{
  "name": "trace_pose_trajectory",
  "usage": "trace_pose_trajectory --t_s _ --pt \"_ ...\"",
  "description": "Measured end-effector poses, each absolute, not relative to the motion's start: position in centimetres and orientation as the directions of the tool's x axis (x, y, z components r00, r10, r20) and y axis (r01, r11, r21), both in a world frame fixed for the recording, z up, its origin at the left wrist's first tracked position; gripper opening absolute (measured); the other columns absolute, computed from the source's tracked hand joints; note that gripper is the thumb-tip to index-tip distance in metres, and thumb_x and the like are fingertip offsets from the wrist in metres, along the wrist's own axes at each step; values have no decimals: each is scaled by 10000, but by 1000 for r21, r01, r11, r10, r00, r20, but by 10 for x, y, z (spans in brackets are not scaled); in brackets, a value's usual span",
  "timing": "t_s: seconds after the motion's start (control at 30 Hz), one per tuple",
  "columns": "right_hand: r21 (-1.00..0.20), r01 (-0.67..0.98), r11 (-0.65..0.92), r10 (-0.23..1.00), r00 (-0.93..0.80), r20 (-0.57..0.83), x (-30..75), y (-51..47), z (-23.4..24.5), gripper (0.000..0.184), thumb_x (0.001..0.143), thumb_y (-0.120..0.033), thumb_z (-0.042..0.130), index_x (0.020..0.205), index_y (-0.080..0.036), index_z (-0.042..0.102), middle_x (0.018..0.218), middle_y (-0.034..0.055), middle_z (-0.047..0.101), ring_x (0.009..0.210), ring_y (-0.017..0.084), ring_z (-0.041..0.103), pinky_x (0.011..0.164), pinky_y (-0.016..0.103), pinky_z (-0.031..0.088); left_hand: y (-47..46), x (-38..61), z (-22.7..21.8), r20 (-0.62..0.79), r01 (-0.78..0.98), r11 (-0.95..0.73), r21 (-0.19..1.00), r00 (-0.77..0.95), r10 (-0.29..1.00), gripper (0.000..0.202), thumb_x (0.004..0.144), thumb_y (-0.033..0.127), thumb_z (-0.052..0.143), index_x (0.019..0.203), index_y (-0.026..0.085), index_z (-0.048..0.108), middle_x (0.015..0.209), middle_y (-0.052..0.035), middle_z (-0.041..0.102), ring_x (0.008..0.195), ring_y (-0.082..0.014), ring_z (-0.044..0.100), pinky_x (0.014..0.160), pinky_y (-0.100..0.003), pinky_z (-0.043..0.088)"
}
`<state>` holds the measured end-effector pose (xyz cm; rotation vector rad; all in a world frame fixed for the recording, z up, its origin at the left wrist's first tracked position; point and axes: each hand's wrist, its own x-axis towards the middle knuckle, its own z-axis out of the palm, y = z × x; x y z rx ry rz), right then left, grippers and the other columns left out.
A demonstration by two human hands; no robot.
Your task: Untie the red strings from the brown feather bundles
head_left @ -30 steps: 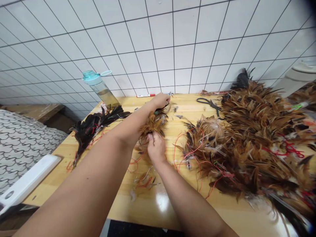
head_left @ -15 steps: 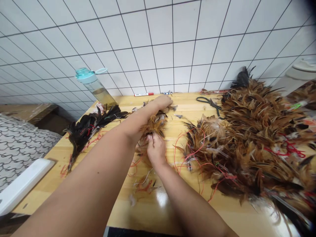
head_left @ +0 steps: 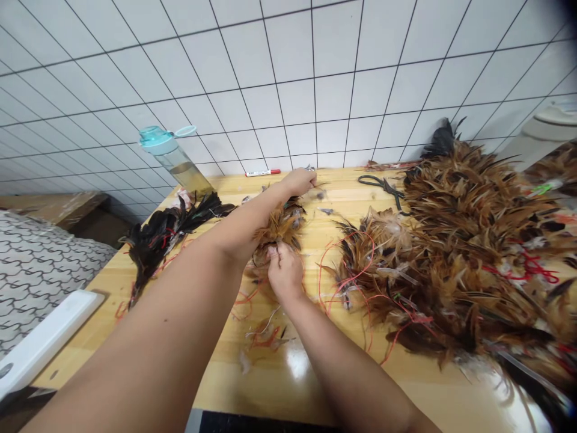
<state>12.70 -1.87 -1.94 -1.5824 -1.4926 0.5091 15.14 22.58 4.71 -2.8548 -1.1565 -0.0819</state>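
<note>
Far left of the brown feather bundle, a white object is cut off by the picture's edge and hard to identify. Left of the bundle lies a dark feather bunch with red thread in it. Behind that leans a clear water bottle with a teal lid, holding a little yellowish liquid.

The left hand lies knuckles up over the bundle's far end, fingers curled down. Whether they pinch any feathers is hidden beneath the hand. The bundle itself lies mid-table between both hands. At its near end the right hand has its fingertips pressed together on the feathers.

To the right of the bundle lie loose red strings, and further right and back, black scissors. Far right spreads a big feather heap; its lower edge is blurred and cut off.
</note>
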Motion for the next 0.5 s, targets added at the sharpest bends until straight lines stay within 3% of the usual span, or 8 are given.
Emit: trace_pose_trajectory --t_s 0.13,0.27,0.37,0.5 --pt "-803 587 103 941 204 270 127 -18 -19 195 925 -213 432 813 -187 590 833 70 674 761 178 593 658 272 377 222 162 49 81 554 -820 -145 832 548 244 770 94 517 939 180 671 962 -87 692 925 -203 566 722 -277 377" --pt "-805 587 84 951 194 240 127 -19 -18 194 929 -226 434 822 -185 590 837 69 672 772 179 593 652 270 376 222 171 47 -12 402 -895 -192 911 412 281 807 117 518 1017 222 671 967 -75 702 967 -199 538 800 -281 369" --pt "-809 585 67 959 185 213 128 -19 -17 194 930 -226 432 832 -183 594 829 66 673 767 181 594 644 272 372 224 174 42 -64 360 -920 -154 926 373 267 820 143 519 1006 260 672 961 -45 712 938 -185 533 807 -272 365" --pt "-817 571 75 957 190 220 128 -20 -17 192 929 -233 435 844 -188 600 822 60 670 756 178 589 644 273 375 226 173 36 -60 358 -907 -221 924 379 235 826 131 483 920 190 691 934 -107 692 929 -213 530 777 -298 377"
